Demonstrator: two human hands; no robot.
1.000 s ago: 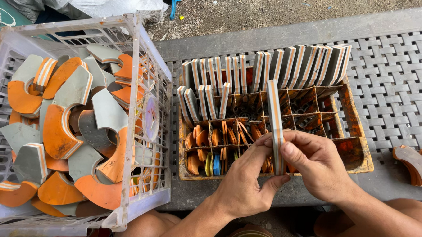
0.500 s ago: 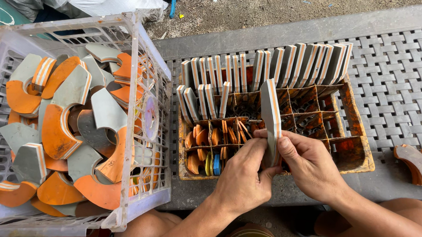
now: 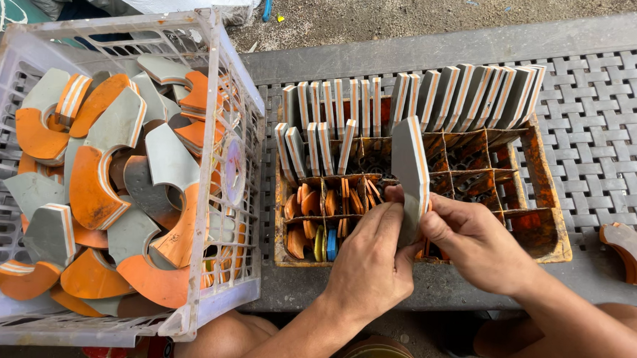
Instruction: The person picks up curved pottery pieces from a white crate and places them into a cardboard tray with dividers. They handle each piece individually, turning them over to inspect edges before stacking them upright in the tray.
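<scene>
Pinching grey-orange slab (image 3: 409,169) upright, long axis pointing away; left hand (image 3: 369,263), right hand (image 3: 475,243) fingers closed on lower end.

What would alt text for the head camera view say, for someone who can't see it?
Both hands, left hand and right hand, hold a grey-and-orange layered piece upright over a rusty compartmented tray lined with similar pieces. A white crate of curved offcuts stands to the left.
</scene>
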